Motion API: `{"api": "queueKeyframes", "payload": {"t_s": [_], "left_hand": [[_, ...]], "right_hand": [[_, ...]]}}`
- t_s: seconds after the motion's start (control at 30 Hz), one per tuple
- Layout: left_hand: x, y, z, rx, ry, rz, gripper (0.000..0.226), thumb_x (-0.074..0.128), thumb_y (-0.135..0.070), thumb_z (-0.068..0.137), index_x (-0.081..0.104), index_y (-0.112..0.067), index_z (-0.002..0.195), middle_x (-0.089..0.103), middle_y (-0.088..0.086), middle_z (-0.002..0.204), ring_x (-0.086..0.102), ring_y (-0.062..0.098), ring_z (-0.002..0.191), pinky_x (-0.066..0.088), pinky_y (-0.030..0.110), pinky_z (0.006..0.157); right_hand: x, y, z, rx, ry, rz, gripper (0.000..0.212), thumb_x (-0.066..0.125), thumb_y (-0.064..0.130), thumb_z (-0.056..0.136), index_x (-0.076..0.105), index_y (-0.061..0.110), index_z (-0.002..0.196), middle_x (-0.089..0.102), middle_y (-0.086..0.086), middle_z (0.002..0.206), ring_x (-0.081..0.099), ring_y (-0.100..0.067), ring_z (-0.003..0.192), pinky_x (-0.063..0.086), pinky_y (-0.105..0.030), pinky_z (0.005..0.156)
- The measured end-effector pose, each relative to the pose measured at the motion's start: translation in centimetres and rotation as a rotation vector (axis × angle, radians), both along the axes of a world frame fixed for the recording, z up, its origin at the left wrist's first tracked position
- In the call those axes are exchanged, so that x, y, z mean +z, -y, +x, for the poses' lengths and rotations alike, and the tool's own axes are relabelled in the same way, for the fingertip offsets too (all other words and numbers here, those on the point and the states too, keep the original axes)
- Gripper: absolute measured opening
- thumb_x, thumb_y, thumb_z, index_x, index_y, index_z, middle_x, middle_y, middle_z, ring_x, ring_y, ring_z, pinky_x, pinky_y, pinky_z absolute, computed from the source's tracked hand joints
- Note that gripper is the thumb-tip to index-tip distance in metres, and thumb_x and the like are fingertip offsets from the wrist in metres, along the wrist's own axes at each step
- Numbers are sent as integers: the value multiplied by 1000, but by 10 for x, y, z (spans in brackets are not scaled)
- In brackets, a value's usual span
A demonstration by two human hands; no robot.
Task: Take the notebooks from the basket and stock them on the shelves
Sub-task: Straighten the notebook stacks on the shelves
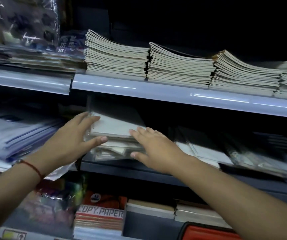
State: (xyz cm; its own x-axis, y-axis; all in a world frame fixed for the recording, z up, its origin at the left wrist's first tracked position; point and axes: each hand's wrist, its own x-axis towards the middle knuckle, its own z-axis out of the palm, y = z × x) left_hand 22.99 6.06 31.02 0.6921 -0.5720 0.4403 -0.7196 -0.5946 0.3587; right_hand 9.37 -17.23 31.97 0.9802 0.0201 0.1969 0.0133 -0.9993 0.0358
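Squaring pile (115, 135) at frame centre | left hand (70, 137), right hand (153, 146): fingers flat, straight | basket unseen | remaining stock: cannot be told

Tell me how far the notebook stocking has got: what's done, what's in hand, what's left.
Done: the upper shelf carries full notebook stacks.
In hand: the left hand and right hand lie with straight fingers on the spiral notebook stack on the middle shelf, apparently squaring it.
Left: unclear; the basket isn't identifiable in view, so remaining notebooks can't be counted.
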Motion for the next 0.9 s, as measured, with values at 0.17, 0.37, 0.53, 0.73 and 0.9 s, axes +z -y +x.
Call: {"api": "queueKeyframes", "payload": {"t_s": [0.17,0.37,0.53,0.73,0.9], "left_hand": [[-10,-7,17,33,-82,33,109,30,-99,64,10,-44,155,1,-6,167,18,21,152,28,46,116],[-10,-4,18,17,-325,-179,120,45,-96,58,17,-35,157,22,-10,163,32,17,145,31,40,112],[-19,10,6,67,-276,-369,82,56,-75,82,33,-37,152,44,-2,152,44,19,135,34,36,97],[-30,14,6,119,-215,-382,87,49,-82,80,36,-34,152,57,-4,142,54,19,127,46,41,96],[-32,22,-8,224,-91,-397,79,48,-72,85,40,-31,151,74,2,96,65,13,79,43,31,61]], "right_hand": [[-11,1,8,-129,54,402,79,50,60,94,7,39,157,-4,6,166,-1,-25,153,11,-45,123],[-19,-1,13,-226,78,926,98,59,65,87,-1,35,158,-1,4,167,12,-17,152,19,-34,118],[-21,-6,14,-257,118,1089,87,59,58,91,15,23,157,32,6,158,34,-12,140,27,-22,97],[-16,-4,17,-267,184,1149,80,59,55,92,26,18,155,33,4,158,37,-14,139,32,-26,106],[-18,-2,19,-272,240,1103,74,62,50,92,36,14,151,40,2,154,43,-10,131,28,-21,97]]}}
